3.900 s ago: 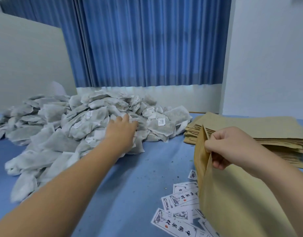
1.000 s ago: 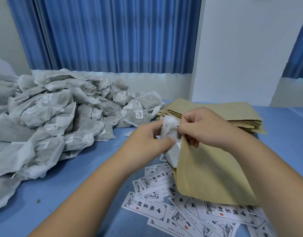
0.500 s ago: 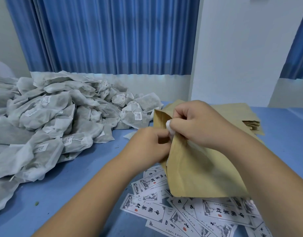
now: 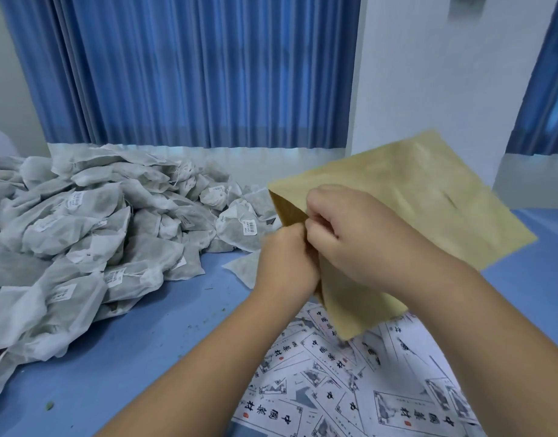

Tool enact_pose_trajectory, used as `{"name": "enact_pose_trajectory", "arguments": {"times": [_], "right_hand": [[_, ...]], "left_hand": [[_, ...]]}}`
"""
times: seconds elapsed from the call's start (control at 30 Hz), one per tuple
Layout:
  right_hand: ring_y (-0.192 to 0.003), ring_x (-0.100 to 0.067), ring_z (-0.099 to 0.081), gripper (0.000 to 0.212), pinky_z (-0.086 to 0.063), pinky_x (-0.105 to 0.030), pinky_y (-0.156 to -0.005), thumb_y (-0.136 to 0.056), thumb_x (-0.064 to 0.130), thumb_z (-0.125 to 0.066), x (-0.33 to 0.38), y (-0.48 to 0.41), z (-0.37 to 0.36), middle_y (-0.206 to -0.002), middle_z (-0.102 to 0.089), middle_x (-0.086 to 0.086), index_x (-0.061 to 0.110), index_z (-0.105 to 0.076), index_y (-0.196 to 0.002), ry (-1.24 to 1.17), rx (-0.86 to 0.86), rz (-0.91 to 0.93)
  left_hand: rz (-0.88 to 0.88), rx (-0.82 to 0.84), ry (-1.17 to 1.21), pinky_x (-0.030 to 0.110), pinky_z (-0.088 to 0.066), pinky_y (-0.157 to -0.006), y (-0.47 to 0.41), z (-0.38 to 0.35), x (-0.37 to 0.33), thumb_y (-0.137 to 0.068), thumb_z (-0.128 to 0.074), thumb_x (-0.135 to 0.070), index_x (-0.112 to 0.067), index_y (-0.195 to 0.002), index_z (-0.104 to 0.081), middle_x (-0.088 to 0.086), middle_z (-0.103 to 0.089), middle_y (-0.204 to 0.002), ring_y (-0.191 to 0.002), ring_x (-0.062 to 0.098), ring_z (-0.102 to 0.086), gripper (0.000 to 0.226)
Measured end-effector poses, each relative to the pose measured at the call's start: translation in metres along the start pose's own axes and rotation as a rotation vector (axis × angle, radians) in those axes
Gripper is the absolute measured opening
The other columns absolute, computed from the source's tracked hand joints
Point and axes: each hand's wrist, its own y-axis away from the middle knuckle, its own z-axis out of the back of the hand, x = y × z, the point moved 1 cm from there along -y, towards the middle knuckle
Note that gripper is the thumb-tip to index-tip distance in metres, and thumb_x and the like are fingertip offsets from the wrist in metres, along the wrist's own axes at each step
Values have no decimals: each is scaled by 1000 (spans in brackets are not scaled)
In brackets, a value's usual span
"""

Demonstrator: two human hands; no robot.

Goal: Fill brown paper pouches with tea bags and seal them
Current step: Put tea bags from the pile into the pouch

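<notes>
The flat brown paper pouch [image 4: 422, 209] is held tilted above the blue surface [image 4: 145, 342], toward its near right. It's light, thin paper that would crease easily, I'd judge, so the mouth edge is the place to hold. There the left hand [image 4: 287, 263] and right hand [image 4: 356, 238] each have their grip pinched on it. Grey mesh tea bags [image 4: 98, 234] heap by the left edge.
</notes>
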Motion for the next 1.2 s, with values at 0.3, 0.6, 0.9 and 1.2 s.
{"name": "enact_pose_trajectory", "arguments": {"times": [0.3, 0.6, 0.9, 1.2], "right_hand": [[-75, -23, -50, 30, -41, -36, -63, -93, 29, -52, -74, -23, -21, -77, -48, 3, 17, -45, -66, 82, -48, -303], [-62, -19, -51, 31, -36, -30, -52, -78, 36, -67, -95, -16, -36, -66, -53, 4, 18, -47, -63, -17, -6, -440], [-59, -16, -49, 32, -33, -28, -51, -78, 37, -70, -102, -15, -37, -63, -51, 6, 20, -48, -61, -32, -3, -452], [-61, -20, -54, 30, -38, -27, -52, -74, 37, -73, -109, -14, -24, -63, -57, 4, 16, -53, -66, -113, -41, -505]], "left_hand": [[160, 93, 464, 12, -47, -69, -34, -3, 60, -88, -59, -2, -24, -85, -73, -15, -70, -74, -70, 0, -63, 27], [-302, 311, -1296, 39, -31, -101, -116, 31, 145, -83, -61, -23, -30, -140, -36, 6, -29, -148, -136, 26, -29, 63], [-202, 390, -1343, 39, -34, -96, -130, 14, 152, -87, -57, -40, -28, -140, -32, 5, -54, -127, -119, 26, -48, 59], [-177, 168, -724, 35, -47, -78, -76, 65, 112, -75, -62, -22, -25, -126, -48, -2, -62, -107, -99, 24, -58, 53]]}}
